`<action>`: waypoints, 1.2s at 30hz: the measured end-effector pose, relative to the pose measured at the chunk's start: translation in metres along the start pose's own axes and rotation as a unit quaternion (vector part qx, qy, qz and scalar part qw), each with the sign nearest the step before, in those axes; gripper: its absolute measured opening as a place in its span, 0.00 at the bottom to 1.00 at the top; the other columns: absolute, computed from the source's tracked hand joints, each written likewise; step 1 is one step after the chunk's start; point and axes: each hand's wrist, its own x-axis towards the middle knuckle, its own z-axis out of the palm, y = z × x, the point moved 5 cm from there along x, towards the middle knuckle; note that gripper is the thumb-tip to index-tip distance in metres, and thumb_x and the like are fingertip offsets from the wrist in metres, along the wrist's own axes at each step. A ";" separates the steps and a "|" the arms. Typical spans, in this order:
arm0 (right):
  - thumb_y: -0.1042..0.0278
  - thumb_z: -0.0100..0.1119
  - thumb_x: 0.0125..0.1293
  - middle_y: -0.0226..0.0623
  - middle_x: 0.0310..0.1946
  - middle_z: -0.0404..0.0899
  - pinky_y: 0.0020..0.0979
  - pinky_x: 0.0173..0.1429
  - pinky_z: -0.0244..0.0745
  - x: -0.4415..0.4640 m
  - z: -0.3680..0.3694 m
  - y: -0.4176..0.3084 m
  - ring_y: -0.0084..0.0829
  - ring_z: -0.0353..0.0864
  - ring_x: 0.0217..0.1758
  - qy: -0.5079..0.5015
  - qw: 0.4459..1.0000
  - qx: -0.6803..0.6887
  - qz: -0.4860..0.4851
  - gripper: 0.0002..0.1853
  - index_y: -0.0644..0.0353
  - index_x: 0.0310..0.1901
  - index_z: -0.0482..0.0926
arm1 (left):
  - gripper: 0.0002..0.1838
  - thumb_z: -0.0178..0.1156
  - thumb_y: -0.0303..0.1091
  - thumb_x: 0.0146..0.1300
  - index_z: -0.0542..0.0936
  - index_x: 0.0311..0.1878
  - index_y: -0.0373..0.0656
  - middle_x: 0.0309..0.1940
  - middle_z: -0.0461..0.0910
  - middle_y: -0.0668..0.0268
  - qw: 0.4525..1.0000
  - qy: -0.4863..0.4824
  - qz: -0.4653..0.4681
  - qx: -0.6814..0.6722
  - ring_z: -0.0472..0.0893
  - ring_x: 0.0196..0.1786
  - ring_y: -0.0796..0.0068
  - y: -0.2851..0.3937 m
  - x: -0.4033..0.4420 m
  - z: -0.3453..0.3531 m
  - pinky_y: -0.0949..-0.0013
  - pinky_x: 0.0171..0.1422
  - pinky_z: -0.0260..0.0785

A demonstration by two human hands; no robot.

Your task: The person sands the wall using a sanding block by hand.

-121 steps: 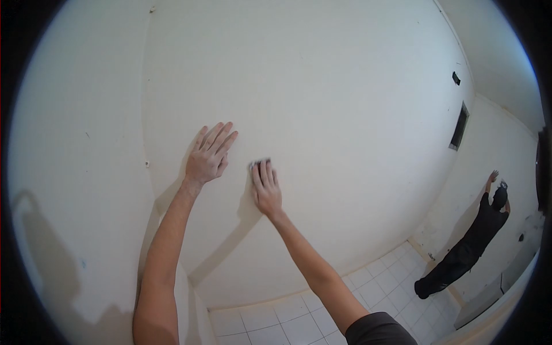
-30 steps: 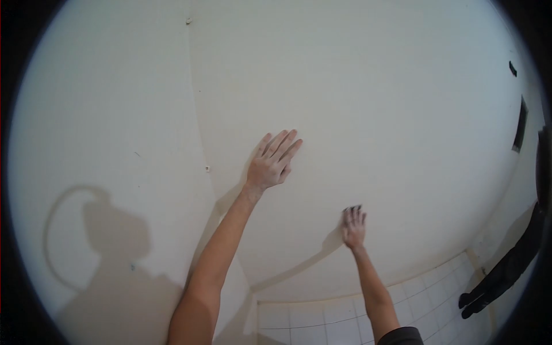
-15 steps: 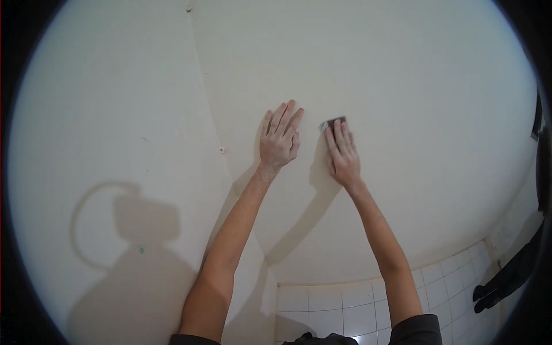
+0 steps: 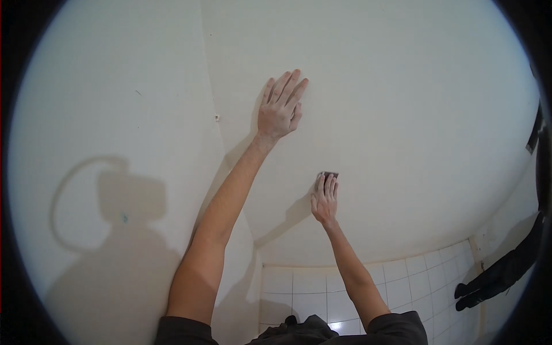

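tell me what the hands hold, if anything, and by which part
The right hand holds a dark pad against the wall, fingers over its outward face; the left hand shows nothing held.

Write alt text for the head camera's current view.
A person's right hand holds a small dark pad against a pale wall, with the left hand spread on the wall higher up. The person's shadow falls on the adjoining wall; white floor tiles and someone else's dark-clothed legs show below.
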 end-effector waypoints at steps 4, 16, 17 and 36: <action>0.60 0.54 0.71 0.62 0.83 0.51 0.62 0.86 0.43 0.067 -0.046 -0.017 0.61 0.50 0.86 0.032 0.998 -0.032 -0.045 0.41 0.63 0.82 0.56 | 0.33 0.54 0.35 0.67 0.73 0.78 0.53 0.81 0.65 0.64 1.000 -0.003 0.000 0.005 0.64 0.82 0.63 0.001 -0.002 0.001 0.45 0.86 0.51; 0.74 0.61 0.67 0.64 0.82 0.53 0.61 0.83 0.55 0.092 -0.058 -0.033 0.64 0.52 0.85 0.105 0.982 0.069 -0.139 0.40 0.71 0.79 0.59 | 0.33 0.55 0.36 0.67 0.72 0.78 0.54 0.81 0.65 0.66 1.000 -0.001 0.003 0.015 0.64 0.82 0.64 -0.001 -0.004 0.004 0.46 0.86 0.50; 0.75 0.61 0.67 0.64 0.81 0.54 0.62 0.82 0.56 0.071 -0.041 -0.026 0.64 0.54 0.84 0.101 0.983 0.071 -0.135 0.40 0.71 0.79 0.59 | 0.33 0.55 0.36 0.67 0.73 0.78 0.54 0.81 0.66 0.66 1.000 -0.001 0.003 0.015 0.64 0.82 0.64 -0.001 -0.004 0.004 0.46 0.86 0.50; 0.60 0.47 0.75 0.49 0.86 0.49 0.64 0.86 0.24 0.164 -0.119 -0.042 0.47 0.45 0.89 0.171 0.983 -0.017 -0.060 0.37 0.62 0.83 0.54 | 0.33 0.55 0.37 0.67 0.72 0.78 0.55 0.81 0.66 0.67 1.000 -0.001 0.006 0.026 0.65 0.82 0.64 -0.003 -0.007 0.007 0.46 0.86 0.50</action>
